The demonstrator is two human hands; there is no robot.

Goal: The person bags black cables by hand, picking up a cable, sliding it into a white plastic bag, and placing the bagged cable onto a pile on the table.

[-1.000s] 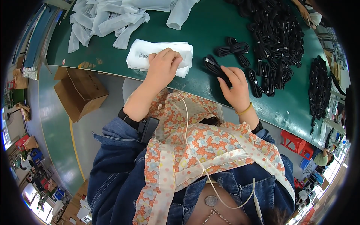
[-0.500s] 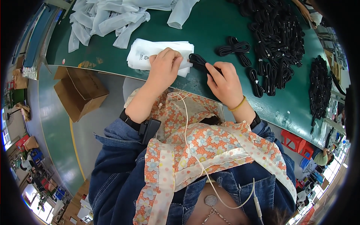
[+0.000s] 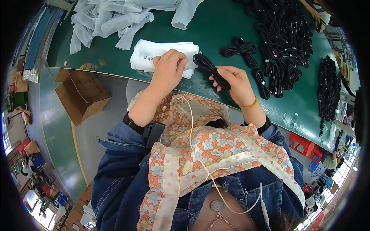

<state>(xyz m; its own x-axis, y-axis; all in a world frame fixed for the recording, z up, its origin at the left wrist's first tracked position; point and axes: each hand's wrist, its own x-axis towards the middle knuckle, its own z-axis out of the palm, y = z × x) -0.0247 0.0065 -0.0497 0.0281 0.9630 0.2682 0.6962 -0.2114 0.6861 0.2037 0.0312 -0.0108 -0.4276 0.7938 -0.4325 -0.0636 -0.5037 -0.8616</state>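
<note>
My right hand (image 3: pixel 237 85) grips a coiled black cable (image 3: pixel 206 64) between thumb and fingers. The coil's far end points up and left, close to the right edge of a stack of flat white plastic bags (image 3: pixel 144 52). On that stack rests my left hand (image 3: pixel 167 69), its fingers curled and pinching the edge of the top bag; the fingertips are partly hidden. Dark print marks the top bag. To the right of the stack, more coiled black cables (image 3: pixel 239 49) lie crossed on the green table (image 3: pixel 216 30).
A large heap of coiled black cables (image 3: pixel 285 38) covers the table's right side, with another pile (image 3: pixel 328 90) beyond. Filled whitish bags (image 3: pixel 110 21) lie at the far left. An open cardboard box (image 3: pixel 83 96) stands below the left edge. Another person's hand (image 3: pixel 314 15) shows at top right.
My right hand has shifted slightly down and right and turned, and more of the coiled cable now shows in its grip. My left hand has stayed on the bags.
</note>
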